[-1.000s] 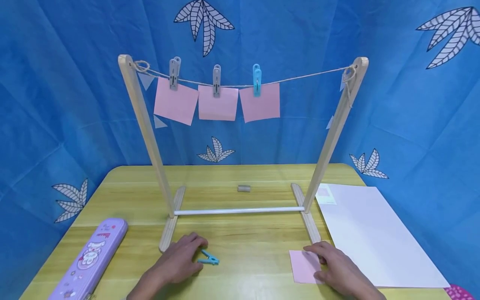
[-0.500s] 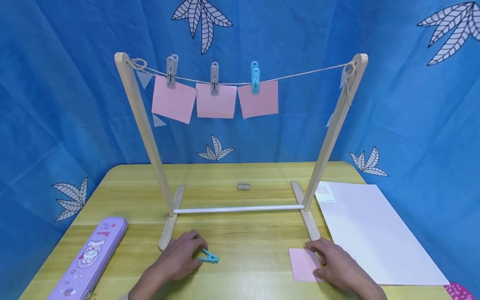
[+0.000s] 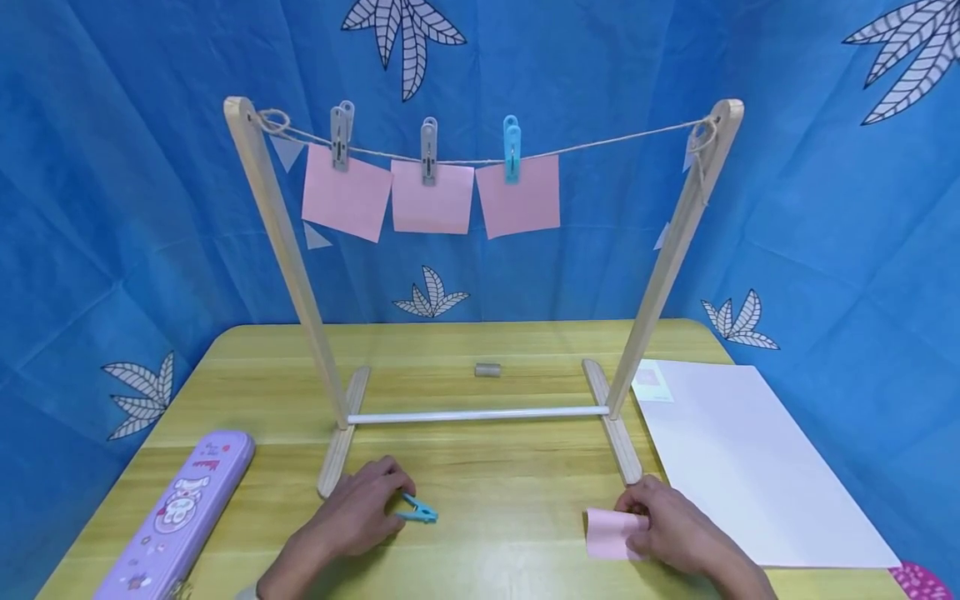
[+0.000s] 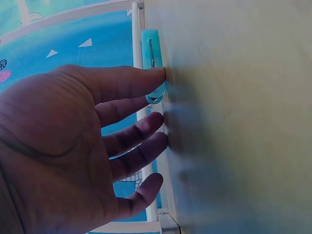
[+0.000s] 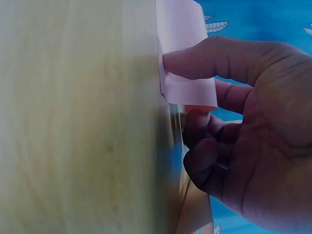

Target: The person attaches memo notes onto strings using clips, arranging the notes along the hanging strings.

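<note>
Near the left foot of the wooden stand, my left hand (image 3: 362, 510) pinches a light-blue clothespin (image 3: 422, 511) by its handle ends, low over the table. The left wrist view shows the thumb on one side of the clothespin (image 4: 152, 48). On the table by the stand's right foot, my right hand (image 3: 675, 527) holds a pink paper square (image 3: 609, 533). That paper (image 5: 183, 27) bends up in a curve between thumb and fingers. Three pink papers hang from a string, held by two grey clothespins (image 3: 340, 137) and a blue clothespin (image 3: 512, 150).
The wooden stand (image 3: 288, 258) has a white crossbar (image 3: 480, 414) low between its posts. A purple pencil case (image 3: 180, 517) lies at left, a large white sheet (image 3: 765, 475) at right. A small grey cylinder (image 3: 487, 370) lies behind the crossbar.
My right fingers have drawn the far edge of the pink paper upward, so the flat square now curls. The left hand and its clothespin stay in place.
</note>
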The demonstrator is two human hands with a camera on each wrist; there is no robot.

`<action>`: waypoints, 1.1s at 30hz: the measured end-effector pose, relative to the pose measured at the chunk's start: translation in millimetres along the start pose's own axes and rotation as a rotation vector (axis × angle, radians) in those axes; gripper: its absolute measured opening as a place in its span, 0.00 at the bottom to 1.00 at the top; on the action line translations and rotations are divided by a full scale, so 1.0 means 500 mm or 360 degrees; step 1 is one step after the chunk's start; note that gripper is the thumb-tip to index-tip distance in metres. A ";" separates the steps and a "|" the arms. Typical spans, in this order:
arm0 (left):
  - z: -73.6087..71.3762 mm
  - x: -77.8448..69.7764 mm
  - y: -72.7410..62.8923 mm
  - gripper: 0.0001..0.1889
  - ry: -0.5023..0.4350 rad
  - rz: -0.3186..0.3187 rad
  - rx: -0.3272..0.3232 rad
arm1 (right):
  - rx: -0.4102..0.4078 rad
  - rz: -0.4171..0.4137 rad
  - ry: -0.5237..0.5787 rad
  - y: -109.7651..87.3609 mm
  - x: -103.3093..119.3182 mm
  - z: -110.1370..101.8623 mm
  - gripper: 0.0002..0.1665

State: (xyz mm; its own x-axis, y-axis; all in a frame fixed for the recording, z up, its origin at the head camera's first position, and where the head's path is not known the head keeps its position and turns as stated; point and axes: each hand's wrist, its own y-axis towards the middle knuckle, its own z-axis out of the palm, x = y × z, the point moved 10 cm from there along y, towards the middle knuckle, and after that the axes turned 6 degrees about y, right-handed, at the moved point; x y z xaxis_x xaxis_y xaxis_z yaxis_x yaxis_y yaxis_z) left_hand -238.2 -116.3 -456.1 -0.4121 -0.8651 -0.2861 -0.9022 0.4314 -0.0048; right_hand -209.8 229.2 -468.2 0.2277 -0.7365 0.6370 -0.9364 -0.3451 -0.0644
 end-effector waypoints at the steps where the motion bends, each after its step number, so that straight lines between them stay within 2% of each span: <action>1: -0.001 -0.001 0.001 0.12 0.0002 0.0000 -0.0002 | -0.0010 0.0002 -0.0011 0.000 0.001 -0.002 0.19; 9: -0.011 -0.002 0.008 0.12 -0.0081 -0.0024 -0.0022 | -0.0053 0.0063 0.0011 0.002 0.006 -0.009 0.25; 15: -0.024 0.000 0.016 0.13 -0.0125 -0.0068 -0.0090 | -0.0070 0.0014 0.0159 0.003 0.010 -0.019 0.14; 18: -0.040 -0.005 0.019 0.13 -0.0154 -0.0078 -0.0158 | -0.0109 -0.0004 0.0218 0.005 0.015 -0.026 0.13; 25: -0.087 -0.024 0.021 0.13 -0.0254 -0.0086 -0.0341 | -0.0356 0.0112 0.0339 0.014 0.016 -0.062 0.16; 29: -0.115 -0.038 0.021 0.14 -0.0293 -0.0043 -0.0468 | -0.0498 0.0073 0.0364 0.019 0.029 -0.085 0.15; 33: -0.137 -0.054 0.020 0.16 -0.0313 0.0019 -0.0570 | -0.0605 -0.0025 0.0337 0.025 0.049 -0.104 0.17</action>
State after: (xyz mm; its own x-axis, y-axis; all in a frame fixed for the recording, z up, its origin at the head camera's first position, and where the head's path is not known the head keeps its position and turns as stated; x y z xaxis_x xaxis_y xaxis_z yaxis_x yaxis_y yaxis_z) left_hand -244.8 -106.4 -382.9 -0.4220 -0.7801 -0.4619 -0.8991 0.2947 0.3236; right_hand -229.8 237.2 -413.8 0.2196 -0.5837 0.7817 -0.9741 -0.0873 0.2084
